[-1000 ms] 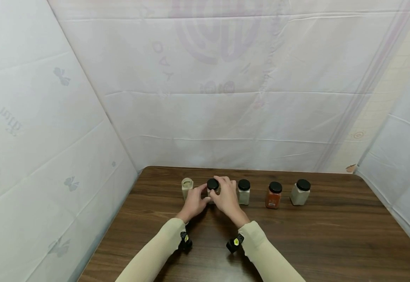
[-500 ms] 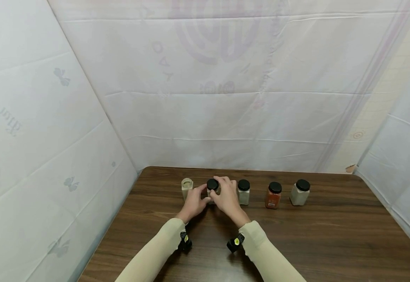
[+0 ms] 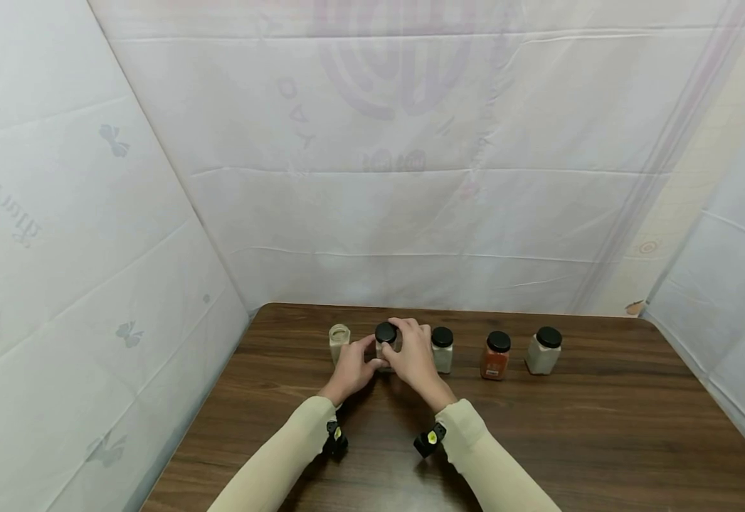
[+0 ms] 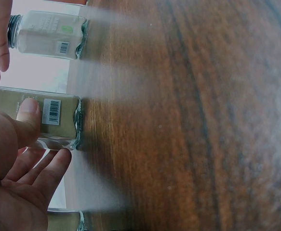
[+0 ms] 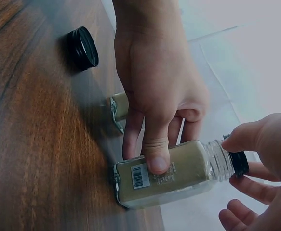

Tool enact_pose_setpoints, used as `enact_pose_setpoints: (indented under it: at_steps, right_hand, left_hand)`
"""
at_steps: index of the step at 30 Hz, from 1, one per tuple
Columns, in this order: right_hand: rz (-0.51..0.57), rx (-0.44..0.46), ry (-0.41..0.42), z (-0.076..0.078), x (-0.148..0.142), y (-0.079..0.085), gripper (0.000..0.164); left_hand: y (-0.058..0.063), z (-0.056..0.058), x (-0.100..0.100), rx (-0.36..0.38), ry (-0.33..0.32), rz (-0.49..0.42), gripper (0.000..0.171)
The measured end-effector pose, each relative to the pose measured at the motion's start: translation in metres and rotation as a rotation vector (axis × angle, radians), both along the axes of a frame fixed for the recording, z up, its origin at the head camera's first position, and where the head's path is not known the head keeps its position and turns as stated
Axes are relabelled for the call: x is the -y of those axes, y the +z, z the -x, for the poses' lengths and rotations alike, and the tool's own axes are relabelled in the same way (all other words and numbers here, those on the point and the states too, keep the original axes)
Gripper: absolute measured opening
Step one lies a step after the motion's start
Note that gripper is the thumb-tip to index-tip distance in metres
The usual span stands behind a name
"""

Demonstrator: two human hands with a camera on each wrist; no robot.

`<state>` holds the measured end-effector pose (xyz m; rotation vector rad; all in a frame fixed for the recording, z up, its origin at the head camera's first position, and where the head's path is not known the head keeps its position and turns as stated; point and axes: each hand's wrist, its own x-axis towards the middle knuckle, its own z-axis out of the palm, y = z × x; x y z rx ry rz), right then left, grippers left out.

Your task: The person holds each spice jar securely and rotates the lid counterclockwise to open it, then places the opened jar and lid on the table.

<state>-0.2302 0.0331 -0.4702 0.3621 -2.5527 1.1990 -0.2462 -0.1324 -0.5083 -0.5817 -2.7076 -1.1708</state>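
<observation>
My left hand [image 3: 351,370] grips a square glass jar [image 5: 188,166] of greenish-tan powder low on its body, thumb beside the barcode label. The jar stands upright on the wooden table. With thumb and fingers my right hand [image 3: 413,355] pinches its black screw lid [image 5: 239,162] at the top of the neck. Bare glass threads show below the lid in the right wrist view. Just left of my left hand is a lidless jar [image 3: 339,345] of similar powder. A loose black lid [image 5: 82,48] lies on the table behind my left hand in the right wrist view.
To the right, in a row, stand a black-lidded jar of pale powder [image 3: 442,355], a jar of orange-red powder [image 3: 495,361] and a jar of whitish powder [image 3: 543,355]. White printed cloth [image 3: 372,213] hangs behind the wooden table [image 3: 603,441] and at its sides.
The lid and my right hand's fingers have risen very slightly over the jar. My left hand keeps its grip in the same place, and the other jars have not moved.
</observation>
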Motion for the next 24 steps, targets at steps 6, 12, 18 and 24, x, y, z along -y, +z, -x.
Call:
enact_pose_setpoints:
  at_steps: [6,12,18,24]
  right_hand:
    - [0.012,-0.007,-0.004,0.0002,-0.0001,0.0020,0.047]
    - [0.016,0.004,-0.004,-0.0012,-0.0002,0.0035,0.048]
    - [0.006,-0.005,-0.001,-0.0032,-0.0005,0.0062,0.048]
    - [0.006,-0.028,0.004,-0.0040,-0.0023,0.0071,0.049]
  left_hand:
    - [0.0003,-0.0005,0.0006,-0.006,0.001,0.001,0.040]
    - [0.0004,-0.0009,0.0002,-0.018,-0.007,-0.001,0.041]
    - [0.0012,-0.0017,-0.0006,-0.004,-0.002,-0.006,0.042]
    - [0.0005,0.0002,-0.0007,0.007,-0.001,-0.001,0.043]
